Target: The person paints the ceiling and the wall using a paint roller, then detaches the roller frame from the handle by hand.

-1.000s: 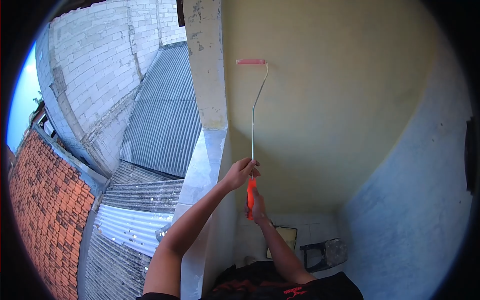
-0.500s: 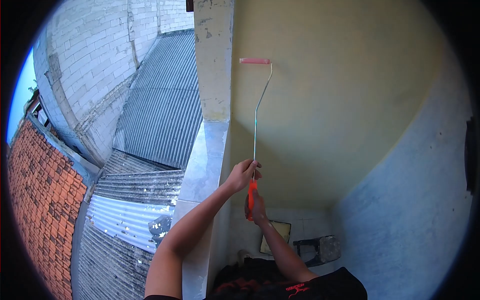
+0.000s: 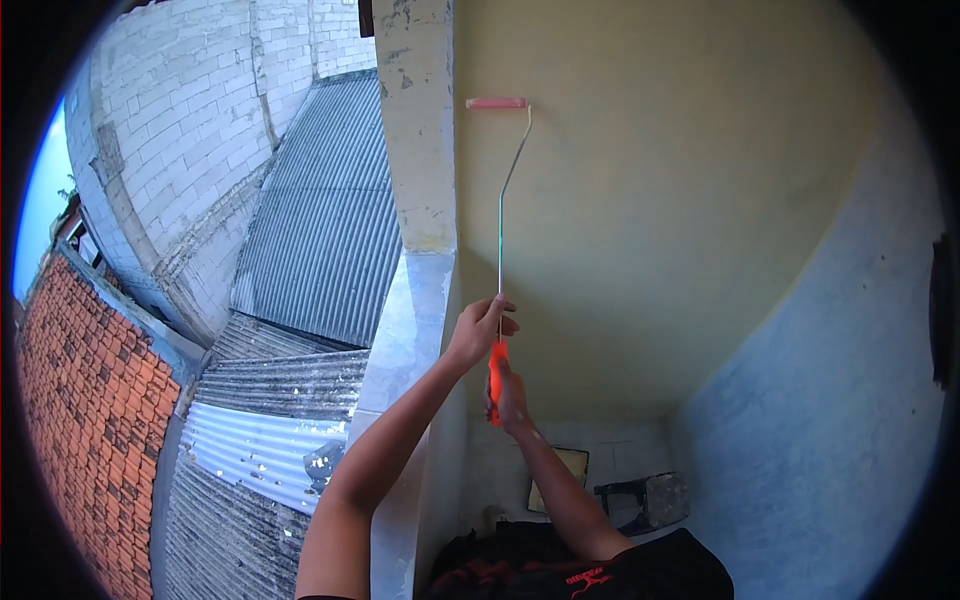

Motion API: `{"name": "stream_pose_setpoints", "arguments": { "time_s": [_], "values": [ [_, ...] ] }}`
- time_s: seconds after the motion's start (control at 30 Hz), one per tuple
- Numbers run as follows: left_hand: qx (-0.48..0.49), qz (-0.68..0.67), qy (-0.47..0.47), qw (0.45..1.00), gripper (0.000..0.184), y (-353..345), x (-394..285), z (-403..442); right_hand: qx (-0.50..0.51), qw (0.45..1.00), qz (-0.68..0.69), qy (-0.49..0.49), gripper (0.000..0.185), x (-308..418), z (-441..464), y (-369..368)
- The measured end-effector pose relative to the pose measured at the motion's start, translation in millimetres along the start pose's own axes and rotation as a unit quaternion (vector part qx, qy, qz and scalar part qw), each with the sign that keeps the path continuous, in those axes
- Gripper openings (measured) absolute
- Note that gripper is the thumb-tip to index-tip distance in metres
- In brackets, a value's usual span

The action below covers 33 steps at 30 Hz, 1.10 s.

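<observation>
A long-handled paint roller point(image 3: 501, 235) stretches upward in front of me, its thin metal rod bent near the top. Its pink roller sleeve point(image 3: 497, 103) lies against the yellow wall point(image 3: 660, 200), close to the pillar edge. My right hand point(image 3: 508, 394) wraps around the orange grip at the lower end. Just above it, my left hand point(image 3: 484, 330) is closed on the metal rod, with some fingers sticking out to the right.
A pillar and tiled ledge point(image 3: 385, 370) run along my left. Beyond are corrugated roofs point(image 3: 320, 200) and orange roof tiles point(image 3: 95, 430) below. On the floor stand a paint tray point(image 3: 562, 480) and a dark stool point(image 3: 662, 500). A bluish wall point(image 3: 800, 400) rises on the right.
Both hands and the paint roller have moved slightly upward, and the sleeve sits higher on the wall, nearer the top of the view. The grip on it is the same.
</observation>
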State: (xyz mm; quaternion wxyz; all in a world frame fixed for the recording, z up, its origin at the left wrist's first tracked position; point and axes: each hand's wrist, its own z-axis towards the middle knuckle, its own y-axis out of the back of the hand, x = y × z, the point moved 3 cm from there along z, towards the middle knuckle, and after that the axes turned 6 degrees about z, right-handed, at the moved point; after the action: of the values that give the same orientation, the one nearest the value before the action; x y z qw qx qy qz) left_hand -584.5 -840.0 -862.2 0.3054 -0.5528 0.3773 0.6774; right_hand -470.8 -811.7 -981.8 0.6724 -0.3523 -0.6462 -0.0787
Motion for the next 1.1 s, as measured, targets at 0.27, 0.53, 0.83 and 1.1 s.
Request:
{"name": "stream_pose_setpoints", "arguments": {
  "time_s": [0.27,0.53,0.83,1.1],
  "values": [
    [-0.022,-0.003,0.008,1.0,0.061,13.0,-7.5,13.1,0.016,0.999,0.033,-0.012,0.07,15.2,8.2,-21.9],
    [-0.12,-0.033,-0.023,0.992,0.06,12.9,-28.7,20.8,0.017,1.0,0.011,0.021,0.072,31.4,21.9,-32.2],
    [-0.134,0.012,-0.032,0.99,0.055,24.7,-46.6,28.3,-0.007,0.999,0.032,0.021,0.069,52.0,27.8,-50.5],
    [-0.112,0.061,0.017,0.992,0.052,11.8,22.3,-3.7,-0.039,0.999,0.018,-0.016,0.069,-13.1,-9.8,-28.0]
  ]
}}
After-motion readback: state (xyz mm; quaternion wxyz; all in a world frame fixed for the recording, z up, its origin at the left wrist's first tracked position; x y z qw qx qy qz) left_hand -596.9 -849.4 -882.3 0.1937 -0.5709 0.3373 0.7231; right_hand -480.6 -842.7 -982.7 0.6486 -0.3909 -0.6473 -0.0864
